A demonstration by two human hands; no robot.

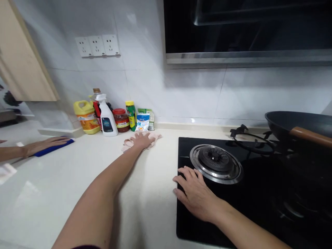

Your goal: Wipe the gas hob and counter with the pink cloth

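My left hand (142, 141) reaches forward over the pale counter and presses down on a wrinkled pink cloth (155, 136), its fingers curved into the fabric. The cloth lies just in front of a small blue-and-white packet (142, 122). My right hand (193, 193) rests with fingers apart at the left edge of the black glass gas cooktop (249, 207), beside the round burner (216, 163). Nothing shows in that hand. At the far left, another person's hand (44, 145) lies flat on a blue cloth (55, 147) on the counter.
Against the wall stand a yellow jug (86, 117), a white spray bottle (107, 119), a red-lidded jar (121, 121) and a green yellow-capped container (131, 116). A wok (293, 121) with a wooden handle sits at right. The range hood (246, 57) hangs above.
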